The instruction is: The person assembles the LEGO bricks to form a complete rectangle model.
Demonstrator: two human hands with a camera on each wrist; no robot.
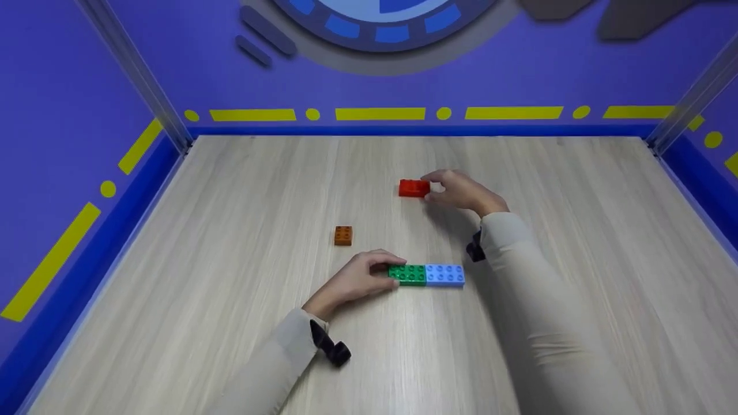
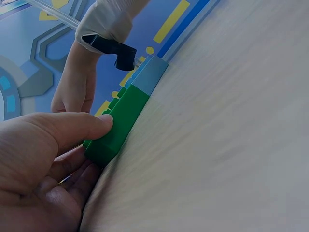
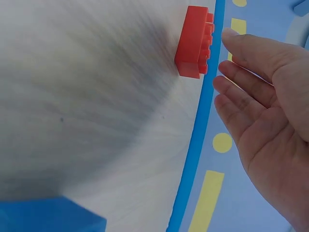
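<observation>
My left hand (image 1: 358, 278) pinches the left end of a green toy building brick (image 1: 408, 275) between thumb and fingers. Against that brick's right end sits a light blue brick (image 1: 444, 275), in line with it and flat on the table. Farther back, my right hand (image 1: 466, 193) is at the right end of a red brick (image 1: 413, 188). The right wrist view shows that hand's fingers loosely spread, with a gap between them and the red brick (image 3: 192, 41). In the left wrist view, the thumb lies on the studded side of the green brick (image 2: 121, 126).
A small orange-brown brick (image 1: 343, 236) lies on the wooden table (image 1: 259, 230), left of the red brick and beyond my left hand. Blue-purple panels with yellow marks (image 1: 380, 114) border the table at the back and both sides.
</observation>
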